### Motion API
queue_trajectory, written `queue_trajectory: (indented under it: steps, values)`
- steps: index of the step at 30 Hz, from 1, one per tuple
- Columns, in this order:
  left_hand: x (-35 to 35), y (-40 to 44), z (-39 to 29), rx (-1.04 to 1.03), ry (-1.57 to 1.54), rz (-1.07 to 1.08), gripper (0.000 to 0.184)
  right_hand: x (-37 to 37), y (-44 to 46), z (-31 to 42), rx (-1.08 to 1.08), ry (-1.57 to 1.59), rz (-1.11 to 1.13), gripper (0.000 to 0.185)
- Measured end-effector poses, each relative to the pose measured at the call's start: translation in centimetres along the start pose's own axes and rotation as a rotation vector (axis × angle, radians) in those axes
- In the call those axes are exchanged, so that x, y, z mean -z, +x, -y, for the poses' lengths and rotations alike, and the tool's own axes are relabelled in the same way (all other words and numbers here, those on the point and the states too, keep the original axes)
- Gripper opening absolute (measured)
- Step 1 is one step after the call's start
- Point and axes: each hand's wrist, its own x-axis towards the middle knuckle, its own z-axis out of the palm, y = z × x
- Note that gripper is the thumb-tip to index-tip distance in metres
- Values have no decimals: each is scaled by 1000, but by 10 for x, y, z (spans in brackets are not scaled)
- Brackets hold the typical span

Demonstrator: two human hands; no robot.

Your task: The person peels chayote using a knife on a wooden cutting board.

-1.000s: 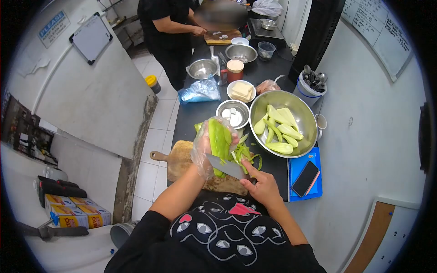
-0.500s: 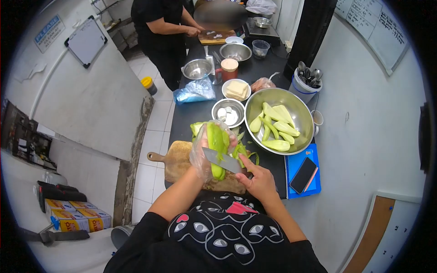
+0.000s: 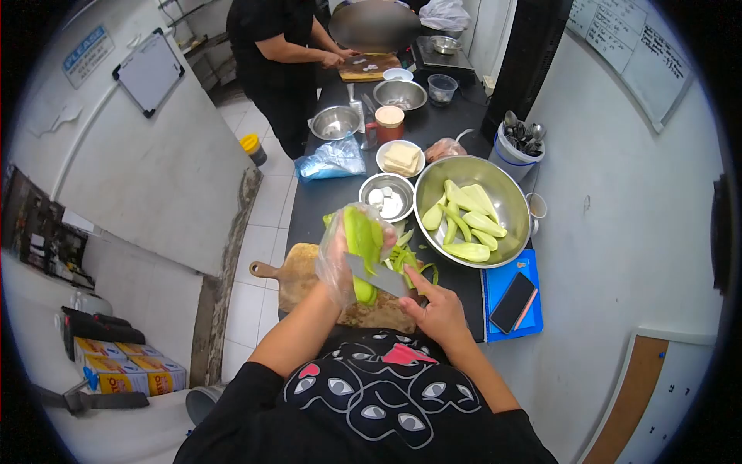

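Head view: the left hand (image 3: 335,254) clasps the green vegetable (image 3: 359,236) over the cutting board (image 3: 297,280), long axis pointing away from the body, while the right hand (image 3: 439,308), to its right, grips the knife (image 3: 384,280), blade slanting across it.

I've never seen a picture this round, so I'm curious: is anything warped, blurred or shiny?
Head view: black corners and a leaning left wall, as if from a wide lens; head view: a dark smudge above the far cutting board; head view: soft shine in the big metal bowl, the knife fairly clear.
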Motion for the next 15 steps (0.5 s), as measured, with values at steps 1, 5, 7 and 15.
queue_trajectory:
  steps: [1,5,7,15]
  values:
    - [-2,-4,1,3,59,-46,37,-3,0,-2,19,11,-37,57]
    - [-11,-8,1,-21,95,-103,41,-1,6,2,-35,-20,23,56]
    - [-13,-9,2,-15,13,-76,42,0,8,5,-45,40,9,56]
    - [-15,-16,8,-13,-82,-74,38,-4,15,7,-96,29,9,54]
